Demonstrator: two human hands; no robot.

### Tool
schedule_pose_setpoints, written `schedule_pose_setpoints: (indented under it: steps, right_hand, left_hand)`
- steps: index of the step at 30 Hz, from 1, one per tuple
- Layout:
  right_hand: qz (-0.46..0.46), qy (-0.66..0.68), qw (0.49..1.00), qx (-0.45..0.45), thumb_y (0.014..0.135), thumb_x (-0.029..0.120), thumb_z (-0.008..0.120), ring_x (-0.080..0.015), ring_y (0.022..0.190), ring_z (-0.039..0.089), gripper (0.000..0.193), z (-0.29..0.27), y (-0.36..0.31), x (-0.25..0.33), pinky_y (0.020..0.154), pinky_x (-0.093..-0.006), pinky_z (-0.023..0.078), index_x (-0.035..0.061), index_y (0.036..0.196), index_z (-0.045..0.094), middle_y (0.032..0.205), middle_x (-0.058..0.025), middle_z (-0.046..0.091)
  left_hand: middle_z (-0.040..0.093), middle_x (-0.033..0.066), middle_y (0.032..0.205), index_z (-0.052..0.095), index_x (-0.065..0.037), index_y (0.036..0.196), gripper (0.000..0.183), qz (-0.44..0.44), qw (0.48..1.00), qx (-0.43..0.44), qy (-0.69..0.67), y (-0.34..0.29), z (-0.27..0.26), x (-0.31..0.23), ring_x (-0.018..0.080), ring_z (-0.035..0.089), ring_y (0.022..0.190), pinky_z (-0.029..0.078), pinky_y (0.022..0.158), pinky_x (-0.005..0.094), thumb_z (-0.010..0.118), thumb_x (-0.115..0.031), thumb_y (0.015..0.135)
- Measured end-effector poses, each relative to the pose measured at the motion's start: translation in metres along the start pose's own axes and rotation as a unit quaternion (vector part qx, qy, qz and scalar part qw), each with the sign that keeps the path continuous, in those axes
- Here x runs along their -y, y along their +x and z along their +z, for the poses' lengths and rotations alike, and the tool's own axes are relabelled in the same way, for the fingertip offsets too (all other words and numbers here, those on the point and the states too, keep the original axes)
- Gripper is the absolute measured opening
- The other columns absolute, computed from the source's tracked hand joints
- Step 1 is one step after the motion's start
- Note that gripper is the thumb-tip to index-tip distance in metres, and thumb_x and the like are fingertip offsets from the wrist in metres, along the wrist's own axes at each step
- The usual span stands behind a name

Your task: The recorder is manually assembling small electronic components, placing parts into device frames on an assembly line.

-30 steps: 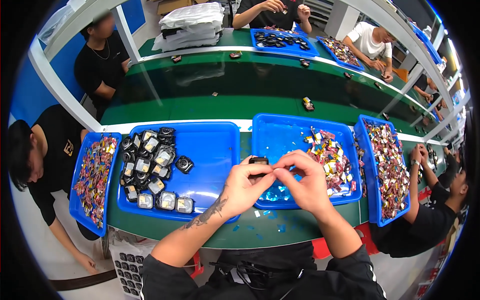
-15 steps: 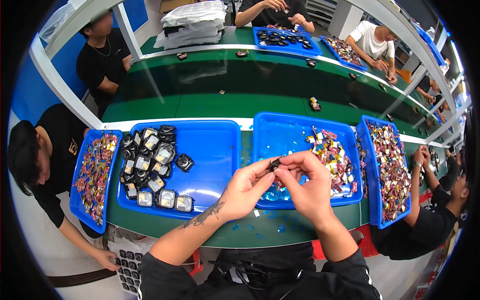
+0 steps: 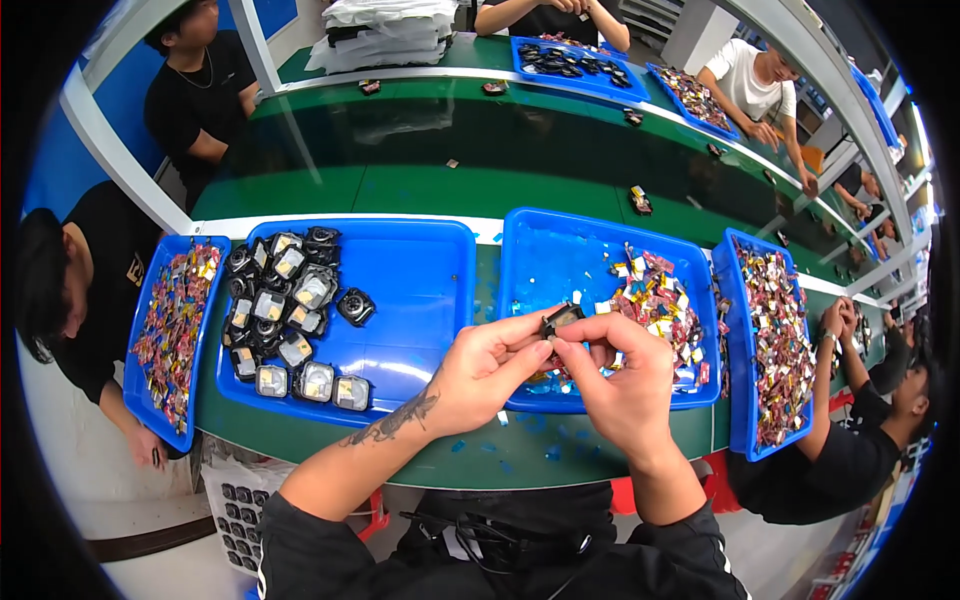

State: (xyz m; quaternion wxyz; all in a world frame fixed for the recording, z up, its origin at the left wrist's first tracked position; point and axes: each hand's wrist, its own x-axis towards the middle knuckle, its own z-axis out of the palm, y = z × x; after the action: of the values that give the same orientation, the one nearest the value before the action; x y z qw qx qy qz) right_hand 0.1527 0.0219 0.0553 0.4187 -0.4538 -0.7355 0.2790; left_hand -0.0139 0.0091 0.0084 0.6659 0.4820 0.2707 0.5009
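Both hands meet above the near edge of a blue tray [image 3: 515, 285], holding a small black watch case [image 3: 563, 317] with its open, greyish inside partly showing. My left hand [image 3: 488, 368] pinches its left side between thumb and fingers. My right hand [image 3: 628, 372] has its thumb and bent index finger at the case's right side and lower edge; the fingertips hide part of it. Under and beyond the hands, the tray holds a heap of small red, white and yellow parts [image 3: 655, 305] and scraps of blue film.
To the left, another blue tray [image 3: 420, 300] carries a pile of black watch cases [image 3: 285, 300]. Trays of loose parts stand at far left [image 3: 205, 350] and right [image 3: 740, 350]. Beyond a white rail runs a green conveyor [image 3: 400, 185]. Co-workers sit around; a white frame post [image 3: 130, 160] rises at left.
The watch case has been tilted, so its inside now shows between my fingers. My hands have shifted slightly. The co-worker at left has drawn a hand back from the black parts below.
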Motion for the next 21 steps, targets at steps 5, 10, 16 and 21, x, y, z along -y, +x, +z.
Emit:
schedule_pose_setpoints:
  steps: [5, 10, 16, 21]
  right_hand:
    - [0.009, 0.005, 1.000, 0.003, 0.078, 0.001, 0.072, -0.0124, 0.056, 0.053, 0.008, -0.002, 0.000, 0.001, 0.053, -0.0262, 0.044, 0.0036, 0.085, 0.069, 0.074, -0.0060, 0.068]
    - [0.007, -0.003, 1.000, 0.002, 0.075, 0.001, 0.074, -0.0142, 0.053, 0.052, 0.009, -0.003, 0.003, 0.004, 0.053, -0.0276, 0.044, 0.0032, 0.078, 0.066, 0.069, -0.0060, 0.065]
    - [-0.083, -0.139, 0.986, -0.027, 0.069, 0.002, 0.078, -0.0187, 0.069, 0.056, 0.022, -0.010, 0.007, -0.003, 0.054, -0.0316, 0.043, 0.0030, 0.080, 0.058, 0.080, -0.0082, 0.061]
    - [0.082, 0.185, 0.978, -0.049, 0.071, 0.001, 0.079, -0.0164, 0.088, 0.060, 0.032, -0.006, -0.007, -0.017, 0.072, -0.0295, 0.054, 0.0010, 0.096, 0.059, 0.087, -0.0068, 0.060]
  left_hand:
    - [0.060, 0.0127, 0.122, 0.041, 0.004, 0.140, 0.042, -0.001, 1.000, 0.004, 0.014, -0.001, 0.000, -0.001, 0.0145, 0.058, 0.111, 0.049, 0.097, 0.0291, 0.047, -0.003, 0.099]
    - [0.061, 0.0116, 0.121, 0.041, 0.003, 0.141, 0.042, -0.005, 0.999, 0.016, 0.031, -0.002, -0.001, -0.002, 0.0136, 0.058, 0.110, 0.049, 0.096, 0.0287, 0.047, -0.005, 0.100]
    - [0.061, 0.0096, 0.119, 0.045, 0.004, 0.138, 0.039, -0.005, 0.999, 0.008, 0.035, -0.001, -0.004, 0.000, 0.0122, 0.059, 0.106, 0.050, 0.093, 0.0277, 0.047, -0.008, 0.101]
    - [0.061, 0.0141, 0.121, 0.044, 0.007, 0.135, 0.039, 0.016, 0.994, -0.102, -0.024, 0.003, 0.009, -0.004, 0.0223, 0.061, 0.112, 0.051, 0.096, 0.0338, 0.047, -0.009, 0.100]
